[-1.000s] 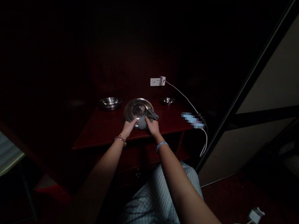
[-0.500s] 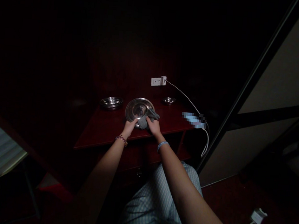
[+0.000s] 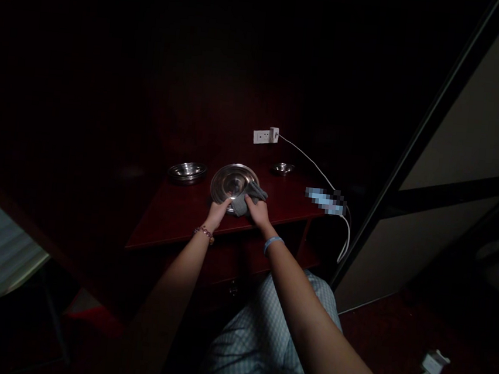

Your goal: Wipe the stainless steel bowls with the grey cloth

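Observation:
A round steel plate [image 3: 231,180] is tilted up on the dark red wooden table [image 3: 176,215]. My left hand [image 3: 218,213] grips its near rim. My right hand [image 3: 257,212] is closed on a grey cloth [image 3: 248,196] pressed against the plate's lower right edge. Both arms reach forward from my lap in dim light.
A stack of steel bowls [image 3: 186,171] sits left of the plate, a small steel bowl [image 3: 282,168] at back right. A wall socket [image 3: 265,135] feeds a white cable to a device [image 3: 324,200] at the table's right edge. A dark-framed panel [image 3: 456,148] stands right; a charger [image 3: 434,365] lies on the floor.
Nothing has visibly moved on the table; the view has only shifted slightly, and both hands stay on the plate and cloth.

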The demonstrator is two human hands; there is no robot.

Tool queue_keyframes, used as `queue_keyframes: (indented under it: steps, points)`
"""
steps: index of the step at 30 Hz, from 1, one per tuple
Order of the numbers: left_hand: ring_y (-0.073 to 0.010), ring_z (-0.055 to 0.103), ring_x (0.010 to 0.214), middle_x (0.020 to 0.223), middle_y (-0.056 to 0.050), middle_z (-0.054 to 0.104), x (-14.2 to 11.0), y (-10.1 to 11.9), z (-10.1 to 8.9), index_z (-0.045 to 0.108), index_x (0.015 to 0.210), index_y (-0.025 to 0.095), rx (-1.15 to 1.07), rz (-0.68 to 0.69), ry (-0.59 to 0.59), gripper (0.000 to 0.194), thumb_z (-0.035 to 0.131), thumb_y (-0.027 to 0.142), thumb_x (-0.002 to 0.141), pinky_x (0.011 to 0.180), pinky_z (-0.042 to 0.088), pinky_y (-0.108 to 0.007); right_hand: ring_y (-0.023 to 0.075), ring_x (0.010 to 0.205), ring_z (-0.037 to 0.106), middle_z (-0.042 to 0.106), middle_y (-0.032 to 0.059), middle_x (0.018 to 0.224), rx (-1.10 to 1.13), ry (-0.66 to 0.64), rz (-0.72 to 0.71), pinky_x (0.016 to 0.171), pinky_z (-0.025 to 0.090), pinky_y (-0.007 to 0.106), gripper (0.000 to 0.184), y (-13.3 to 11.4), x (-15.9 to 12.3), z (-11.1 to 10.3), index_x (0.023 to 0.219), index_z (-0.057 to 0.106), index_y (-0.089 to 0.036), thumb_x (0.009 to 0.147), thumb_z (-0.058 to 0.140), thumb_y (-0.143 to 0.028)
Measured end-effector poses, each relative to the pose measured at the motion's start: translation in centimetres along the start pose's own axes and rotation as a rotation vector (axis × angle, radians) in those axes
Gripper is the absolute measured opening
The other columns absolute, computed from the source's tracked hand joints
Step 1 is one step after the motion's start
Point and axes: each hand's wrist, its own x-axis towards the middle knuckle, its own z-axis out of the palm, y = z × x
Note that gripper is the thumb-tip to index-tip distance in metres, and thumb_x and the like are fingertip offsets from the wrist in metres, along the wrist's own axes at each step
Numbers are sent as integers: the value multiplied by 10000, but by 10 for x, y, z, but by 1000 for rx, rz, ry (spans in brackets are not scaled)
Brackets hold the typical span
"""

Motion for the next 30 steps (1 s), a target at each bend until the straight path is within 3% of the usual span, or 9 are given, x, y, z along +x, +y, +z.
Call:
queue_keyframes:
  steps: [18,30]
  points:
    - [-193,609,1093,1064,-68,706,0,0,0,671,923,147,-45,13,-7,269,680,143,654,968,443,-319,220,883,676,728,86,874,-4,2,-14,795,497,267,381,2,1,0,799,692,-140,833,507,-471]
    - [-198,615,1074,989,-64,721,-1,0,0,671,910,140,-25,-1,9,263,683,159,648,957,449,-328,224,879,676,725,86,852,-21,-8,-12,814,492,275,394,1,0,0,797,700,-126,839,503,-465]
